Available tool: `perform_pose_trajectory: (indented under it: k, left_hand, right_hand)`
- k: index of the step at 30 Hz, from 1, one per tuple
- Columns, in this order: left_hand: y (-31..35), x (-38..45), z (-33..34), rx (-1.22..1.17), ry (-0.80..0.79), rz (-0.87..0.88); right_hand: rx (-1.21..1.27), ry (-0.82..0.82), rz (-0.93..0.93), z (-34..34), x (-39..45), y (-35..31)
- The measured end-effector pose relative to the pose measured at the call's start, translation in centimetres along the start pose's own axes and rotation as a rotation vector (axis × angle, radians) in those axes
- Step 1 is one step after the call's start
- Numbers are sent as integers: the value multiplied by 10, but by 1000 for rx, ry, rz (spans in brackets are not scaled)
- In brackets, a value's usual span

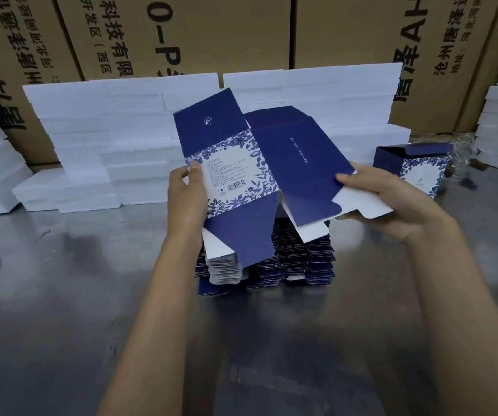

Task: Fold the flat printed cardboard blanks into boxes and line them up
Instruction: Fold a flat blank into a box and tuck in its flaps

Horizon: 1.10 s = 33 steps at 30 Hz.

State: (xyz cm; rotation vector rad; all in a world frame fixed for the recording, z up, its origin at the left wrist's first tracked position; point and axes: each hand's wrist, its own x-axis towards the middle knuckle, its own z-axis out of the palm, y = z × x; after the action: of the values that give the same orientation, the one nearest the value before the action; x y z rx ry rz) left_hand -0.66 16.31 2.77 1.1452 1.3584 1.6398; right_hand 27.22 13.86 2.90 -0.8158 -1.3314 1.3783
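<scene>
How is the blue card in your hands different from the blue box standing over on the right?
The blank in the left hand and right hand is only partly opened, its flaps loose; the box is already squared up. The blank is held in the air above the stack; the box stands on the table. Both show navy card with a blue-and-white leaf print.

Blank held over the stack, mid-table

The left hand pinches the blank at its 9 o'clock edge; the right hand holds its 3 o'clock flap. The blank hangs just above the stack of flat blanks on the table. A folded box stands at 2 o'clock. Foam slabs pile up behind, at 12 o'clock, with large cartons behind them.
</scene>
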Motion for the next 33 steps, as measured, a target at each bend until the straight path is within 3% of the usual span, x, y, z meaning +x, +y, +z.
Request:
perform_pose_trajectory:
  k: [2,4,6,8,10,15,19,25,30,33]
  left_hand:
    - [3,-3,0,131,-73,0]
    - [8,-7,-1,290,-182,130]
    - [16,-13,-2,386,-387,225]
    - [21,-20,-2,423,-622,207]
    - [24,-27,2,450,-702,218]
    - [24,-31,5,451,-661,327]
    - [24,-25,7,228,-513,372]
    - [30,-19,0,119,-406,259]
    - [32,-21,-1,136,-401,232]
    - [31,-21,1,110,-387,240]
  right_hand:
    - [-17,2,7,-2,-1,-1]
    - [-13,7,13,-2,1,-2]
    - [-1,25,17,2,1,-3]
    - [25,71,4,4,2,-2]
    - [65,55,4,7,5,-2]
    - [-46,-91,84,12,12,-2]
    - [-189,-106,49,23,19,4]
    - [-409,45,-98,47,25,15]
    - [-590,241,-137,61,33,27]
    - [-693,266,-130,60,35,29]
